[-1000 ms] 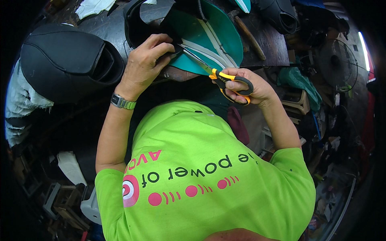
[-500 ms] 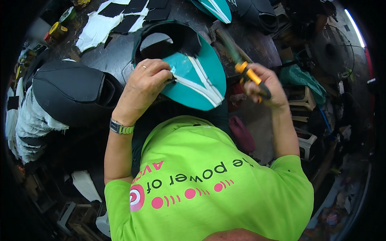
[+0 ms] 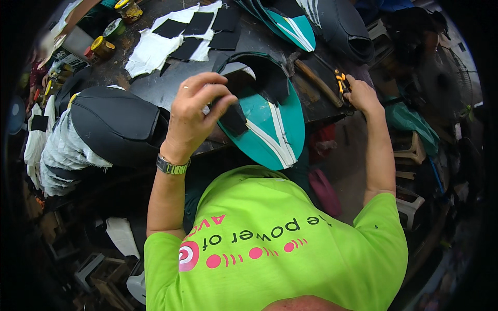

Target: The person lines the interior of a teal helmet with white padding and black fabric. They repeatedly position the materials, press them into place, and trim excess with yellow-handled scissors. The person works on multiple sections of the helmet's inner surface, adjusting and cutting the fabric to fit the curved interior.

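While the left hand (image 3: 199, 111) hung over the near-left rim of a teal panel (image 3: 293, 116), its fingers were curled, with the thumb beside a black flap (image 3: 234, 122); whether it pinched the flap could not be told. The panel lay just right of that hand, bearing two white strips (image 3: 278, 127) in a V, and a black curved band (image 3: 270, 70) rose from its far side. Well to the right, the right hand (image 3: 362, 93) reached the table's edge, its fingers against the orange and black handles of scissors (image 3: 341, 78); whether they gripped or merely touched could not be told. Between the hands, a wooden-handled hammer (image 3: 317, 85) stood in the way, separating panel from scissors. Beyond it were a second teal piece (image 3: 295, 33) and a black padded shell (image 3: 337, 31). Left of the left hand sat another padded shell (image 3: 114, 122), with ragged whitish cloth (image 3: 75, 150) beneath. Farther off, beyond the left hand, white fabric (image 3: 148, 54) carried black squares (image 3: 199, 23), and yellow-lidded jars (image 3: 104, 47) crowded the far left of the dark table (image 3: 171, 85). Below the right hand hung a green plastic sheet (image 3: 410, 122).
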The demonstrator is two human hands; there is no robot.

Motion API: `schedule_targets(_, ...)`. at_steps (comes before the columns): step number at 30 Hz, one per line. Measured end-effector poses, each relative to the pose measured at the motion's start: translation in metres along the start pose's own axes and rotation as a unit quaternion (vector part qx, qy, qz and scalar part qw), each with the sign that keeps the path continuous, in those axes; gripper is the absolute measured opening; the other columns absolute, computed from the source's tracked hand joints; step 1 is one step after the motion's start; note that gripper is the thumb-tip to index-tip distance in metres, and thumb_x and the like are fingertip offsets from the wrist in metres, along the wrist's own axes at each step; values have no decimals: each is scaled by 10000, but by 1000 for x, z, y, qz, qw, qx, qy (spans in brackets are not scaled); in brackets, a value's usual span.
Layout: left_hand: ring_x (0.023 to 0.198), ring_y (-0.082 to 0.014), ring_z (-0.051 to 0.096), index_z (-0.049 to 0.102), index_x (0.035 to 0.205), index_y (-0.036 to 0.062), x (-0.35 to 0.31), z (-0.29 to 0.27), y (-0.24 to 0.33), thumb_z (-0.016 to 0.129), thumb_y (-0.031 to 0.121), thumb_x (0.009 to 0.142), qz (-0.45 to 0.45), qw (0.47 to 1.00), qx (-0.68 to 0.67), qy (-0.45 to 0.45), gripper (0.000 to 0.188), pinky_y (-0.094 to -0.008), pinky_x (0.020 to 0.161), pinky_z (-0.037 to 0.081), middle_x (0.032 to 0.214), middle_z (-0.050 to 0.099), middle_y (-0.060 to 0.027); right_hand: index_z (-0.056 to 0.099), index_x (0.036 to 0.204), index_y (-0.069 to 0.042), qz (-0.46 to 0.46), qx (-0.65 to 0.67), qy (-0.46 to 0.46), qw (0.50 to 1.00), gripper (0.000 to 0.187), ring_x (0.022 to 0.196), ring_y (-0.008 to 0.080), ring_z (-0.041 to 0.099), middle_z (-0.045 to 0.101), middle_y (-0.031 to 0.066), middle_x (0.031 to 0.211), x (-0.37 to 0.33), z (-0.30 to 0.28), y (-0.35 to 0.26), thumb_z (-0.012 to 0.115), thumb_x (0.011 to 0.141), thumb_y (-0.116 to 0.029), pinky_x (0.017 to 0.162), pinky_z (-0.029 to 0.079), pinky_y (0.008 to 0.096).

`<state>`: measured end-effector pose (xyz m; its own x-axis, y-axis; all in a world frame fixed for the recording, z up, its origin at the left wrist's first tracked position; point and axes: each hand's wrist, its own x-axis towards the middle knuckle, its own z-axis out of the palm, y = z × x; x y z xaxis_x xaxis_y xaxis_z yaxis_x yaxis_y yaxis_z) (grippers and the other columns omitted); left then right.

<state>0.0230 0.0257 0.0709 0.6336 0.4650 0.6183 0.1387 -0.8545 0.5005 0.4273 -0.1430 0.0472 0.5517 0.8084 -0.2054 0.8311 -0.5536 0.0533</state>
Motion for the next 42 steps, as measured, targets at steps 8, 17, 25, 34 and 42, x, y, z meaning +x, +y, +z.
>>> schedule_targets(8, 1077, -253, 683, 770, 1053, 50, 28, 25, -49, 761, 197, 929, -206, 962, -102, 145, 193, -346, 947, 511, 1137, 717, -125, 724, 1146, -15, -420, 273, 202, 842, 341, 976, 400, 704, 733, 226, 1042, 65, -66, -152, 752, 912, -262, 853, 559, 425)
schedule_targets(17, 1229, -325, 610, 786, 1133, 149, 58, 57, -106, 792, 391, 859, -321, 947, 22, 13, 366, -496, 1056, 442, 1286, 661, -139, 731, 1062, -31, -360, -34, 206, 909, 221, 1042, 373, 711, 728, 202, 1060, 210, -19, -295, 652, 884, -135, 893, 575, 482)
schedule_targets(25, 1468, -426, 342, 724, 1252, 201, 76, 87, -147, 780, 422, 872, -401, 889, 216, -41, 443, -777, 1129, 210, 1520, 478, -135, 730, 1001, -96, -422, -29, 241, 874, 162, 836, 371, 735, 733, 164, 967, 195, -19, -282, 620, 895, -152, 738, 591, 497)
schedule_targets(34, 1477, -472, 316, 639, 1347, 201, 68, 96, -166, 763, 446, 882, -387, 884, 249, -80, 540, -801, 1086, 261, 1545, 448, -152, 748, 920, -162, -380, 153, 529, 743, 151, 734, 325, 676, 610, 113, 973, 160, -113, -264, 628, 887, -78, 658, 546, 420)
schedule_targets(42, 1219, -396, 632, 660, 1350, 125, 58, 77, -165, 736, 622, 839, -261, 959, 90, -60, 717, -447, 1075, 465, 1337, 672, -180, 763, 1025, 25, -419, 299, 482, 709, 219, 824, 226, 743, 773, 181, 990, 137, -112, -213, 579, 907, 9, 727, 574, 341)
